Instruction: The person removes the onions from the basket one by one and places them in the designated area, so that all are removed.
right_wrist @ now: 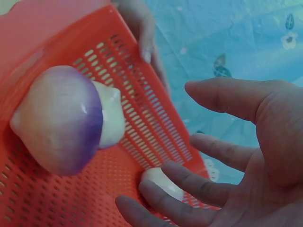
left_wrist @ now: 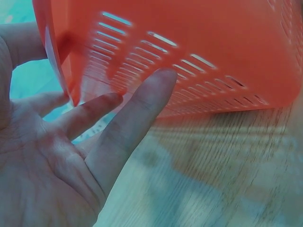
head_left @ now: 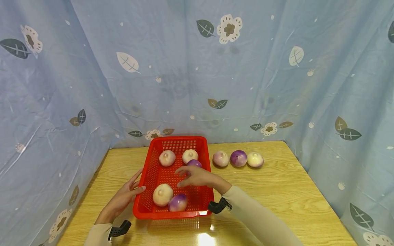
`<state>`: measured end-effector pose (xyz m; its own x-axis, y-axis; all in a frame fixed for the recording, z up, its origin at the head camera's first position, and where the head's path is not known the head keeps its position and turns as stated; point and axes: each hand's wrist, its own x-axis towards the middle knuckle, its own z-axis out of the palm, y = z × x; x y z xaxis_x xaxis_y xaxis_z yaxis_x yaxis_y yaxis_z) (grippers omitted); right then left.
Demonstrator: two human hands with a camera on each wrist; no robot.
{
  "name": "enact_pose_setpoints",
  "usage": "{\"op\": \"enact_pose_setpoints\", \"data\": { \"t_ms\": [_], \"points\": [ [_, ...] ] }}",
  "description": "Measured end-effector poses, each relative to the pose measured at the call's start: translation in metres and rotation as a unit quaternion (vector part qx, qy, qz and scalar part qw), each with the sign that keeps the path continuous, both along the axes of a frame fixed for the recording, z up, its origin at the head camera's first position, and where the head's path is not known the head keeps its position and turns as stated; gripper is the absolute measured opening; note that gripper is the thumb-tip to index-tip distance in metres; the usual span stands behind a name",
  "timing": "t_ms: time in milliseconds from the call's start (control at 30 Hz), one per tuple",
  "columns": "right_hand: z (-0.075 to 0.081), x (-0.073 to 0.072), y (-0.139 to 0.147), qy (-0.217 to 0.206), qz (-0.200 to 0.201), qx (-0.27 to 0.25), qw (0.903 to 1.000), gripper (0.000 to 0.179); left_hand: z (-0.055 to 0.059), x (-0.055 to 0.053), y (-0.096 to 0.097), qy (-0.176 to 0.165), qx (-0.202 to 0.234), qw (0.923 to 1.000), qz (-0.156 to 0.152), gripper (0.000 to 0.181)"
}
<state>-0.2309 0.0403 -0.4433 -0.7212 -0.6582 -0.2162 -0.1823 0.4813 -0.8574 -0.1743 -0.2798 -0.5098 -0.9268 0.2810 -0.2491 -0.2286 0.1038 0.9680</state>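
Observation:
A red plastic basket point(head_left: 174, 214) with slotted walls stands on the table and holds several onions. Near its front lie a whitish onion point(head_left: 162, 194) and a purple-and-white onion point(head_left: 178, 203). Toward the back are two pale onions point(head_left: 167, 158) and a purple onion point(head_left: 194, 163), partly hidden by my right hand. My left hand point(head_left: 124, 194) holds the basket's left side, thumb over the rim and fingers along the outer wall point(left_wrist: 199, 80). Above the inside of the basket hovers my right hand point(head_left: 197, 176), fingers spread and loosely bent, with nothing in it.
Right of the basket, a pinkish onion point(head_left: 220, 159), a purple onion point(head_left: 238, 158) and a yellowish-white onion point(head_left: 255, 160) lie in a row on the wooden table point(head_left: 277, 191). A blue patterned curtain point(head_left: 172, 85) surrounds the table at the back and sides.

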Motion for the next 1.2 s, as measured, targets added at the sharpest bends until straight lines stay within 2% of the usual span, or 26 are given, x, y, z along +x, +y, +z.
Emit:
{"op": "enact_pose_setpoints", "data": {
  "t_ms": [200, 333, 500, 633, 933, 1200],
  "points": [
    [-0.006, 0.001, -0.005, -0.060, -0.003, -0.012, 0.9981, 0.042, -0.002, 0.001, 0.000, 0.004, -0.003, 1.0000, -0.001, 0.081],
    [-0.009, 0.001, -0.010, -0.079, 0.004, -0.004, 0.9968, 0.043, -0.001, 0.000, 0.000, 0.001, -0.002, 1.0000, 0.003, 0.081],
    [-0.013, -0.001, -0.016, -0.091, 0.015, 0.020, 0.9956, 0.049, 0.001, 0.001, 0.000, 0.004, 0.007, 1.0000, -0.003, 0.081],
    [-0.017, -0.002, -0.019, -0.089, 0.017, 0.036, 0.9952, 0.048, 0.003, 0.003, 0.001, 0.013, 0.013, 0.9997, -0.018, 0.081],
    [-0.025, -0.005, -0.025, -0.107, 0.029, 0.082, 0.9905, 0.045, 0.002, 0.004, 0.001, 0.016, 0.012, 0.9996, -0.021, 0.080],
    [-0.037, -0.009, -0.029, -0.133, 0.039, 0.082, 0.9870, 0.048, 0.003, 0.004, 0.001, 0.013, 0.010, 0.9997, -0.020, 0.081]
  ]
}}
